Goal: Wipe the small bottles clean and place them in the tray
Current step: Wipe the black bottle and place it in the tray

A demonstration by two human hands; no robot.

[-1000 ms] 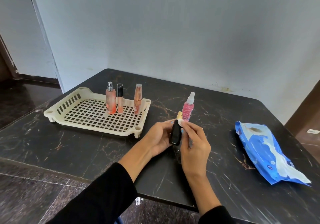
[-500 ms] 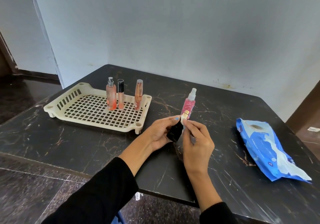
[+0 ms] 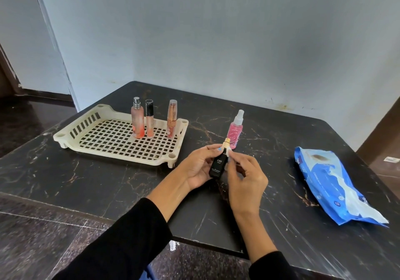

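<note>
**Wiping the black bottle above the table**

Gripping a small black perfume bottle (image 3: pixel 219 165) in the left hand (image 3: pixel 200 167), fingers curling round its left side, thumb lying near the gold sprayer neck at the top. Tilting the bottle slightly, top leaning toward 1 o'clock, white lettering facing the camera. Pinching a small scrap of white wipe (image 3: pixel 229 153) in the right hand (image 3: pixel 245 181), fingertips closing together on it and pressing it against the bottle's shoulder at 2 o'clock of the label. Holding both hands clear of the black marble table (image 3: pixel 91 184), near its front edge.

Standing upright just beyond the hands, at 12 o'clock: a pink spray bottle (image 3: pixel 234 131) with a clear cap, resting on the table and outside the tray. Sitting at 10 o'clock of the hands: a cream slotted plastic tray (image 3: pixel 71 128), carrying three upright bottles along its far right part, namely a peach bottle with a silver sprayer (image 3: pixel 137 119), a slim tube with a black cap (image 3: pixel 149 119) touching or nearly touching it, and a slim pink tube with a clear cap (image 3: pixel 172 120) standing apart near the right rim. Lying at 3 o'clock, well apart from the hands: a blue wet-wipes pack (image 3: pixel 329 180).
</note>
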